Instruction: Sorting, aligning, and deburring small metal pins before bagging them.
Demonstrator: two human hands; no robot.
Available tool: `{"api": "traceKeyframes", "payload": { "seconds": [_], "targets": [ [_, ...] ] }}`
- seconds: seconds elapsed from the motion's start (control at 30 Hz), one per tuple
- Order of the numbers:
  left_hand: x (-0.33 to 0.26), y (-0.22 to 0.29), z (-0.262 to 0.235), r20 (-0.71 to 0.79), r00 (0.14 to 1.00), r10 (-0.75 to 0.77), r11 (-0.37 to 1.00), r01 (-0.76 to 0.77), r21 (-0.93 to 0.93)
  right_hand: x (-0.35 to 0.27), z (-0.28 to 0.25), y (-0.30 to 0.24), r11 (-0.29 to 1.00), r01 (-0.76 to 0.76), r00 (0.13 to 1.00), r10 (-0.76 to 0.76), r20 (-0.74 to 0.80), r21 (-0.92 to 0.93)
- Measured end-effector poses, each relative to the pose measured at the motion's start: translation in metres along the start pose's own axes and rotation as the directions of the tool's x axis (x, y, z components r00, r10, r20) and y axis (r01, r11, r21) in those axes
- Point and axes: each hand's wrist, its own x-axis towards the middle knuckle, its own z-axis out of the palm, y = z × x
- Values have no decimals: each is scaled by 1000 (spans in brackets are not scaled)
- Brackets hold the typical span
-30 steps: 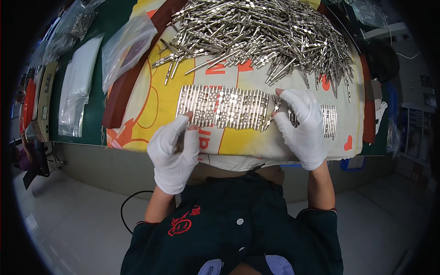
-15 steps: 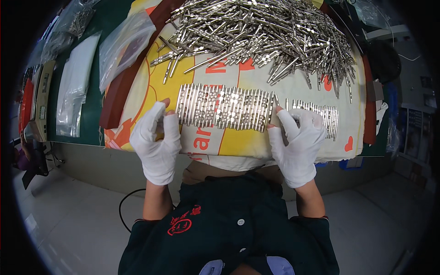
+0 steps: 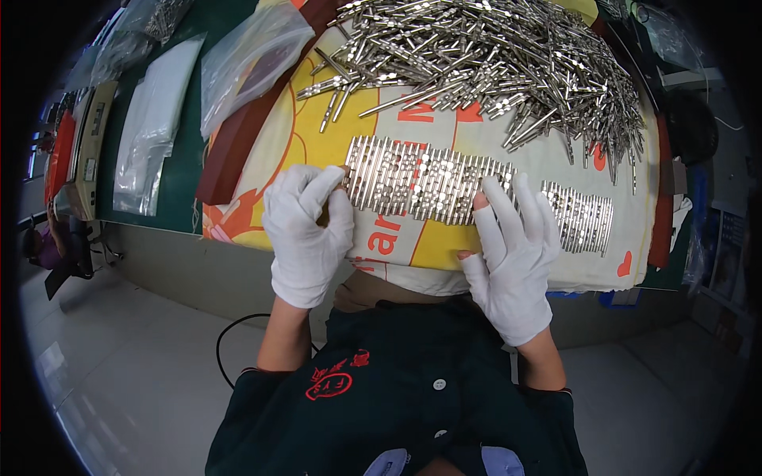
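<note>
A row of shiny metal rods point(image 3: 429, 182) lies side by side on the printed cloth in front of me. My left hand point(image 3: 308, 226), in a white glove with bare fingertips, is at the row's left end. Its fingers are curled, thumb and forefinger close together, and anything between them is hidden. At the right end, my gloved right hand point(image 3: 512, 254) has its fingers apart, the longer ones over the last rods and the thumb on the near side. A shorter row of similar rods point(image 3: 583, 220) lies just right of that hand.
A large loose heap of metal rods point(image 3: 492, 67) covers the far part of the cloth point(image 3: 317, 135). Reddish-brown bars point(image 3: 238, 159) border the work area at both sides. Clear plastic bags point(image 3: 250, 59) and a beige device point(image 3: 94, 151) are at the left.
The whole view has shifted, placing the table farther right. My left fingers have closed in to the row's left end. My right hand has moved left over the row's right end, its fingers more extended.
</note>
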Motion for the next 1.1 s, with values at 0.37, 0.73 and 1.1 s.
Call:
{"api": "traceKeyframes", "payload": {
  "seconds": [0.37, 0.73, 1.1],
  "targets": [
    [0, -9, 4, -150, 984, -95, 974, 61, -219, 25, 11, -32, 986, 163, 976, -167, 140, 42],
    [0, -16, -14, 27, 993, -114, 987, 117, -111, 49, 16, -41, 986, 163, 961, -169, 221, 43],
    [-1, -21, -12, 43, 993, -108, 985, 113, -130, 36, 7, -34, 995, 87, 981, -95, 171, 49]
  ]
}}
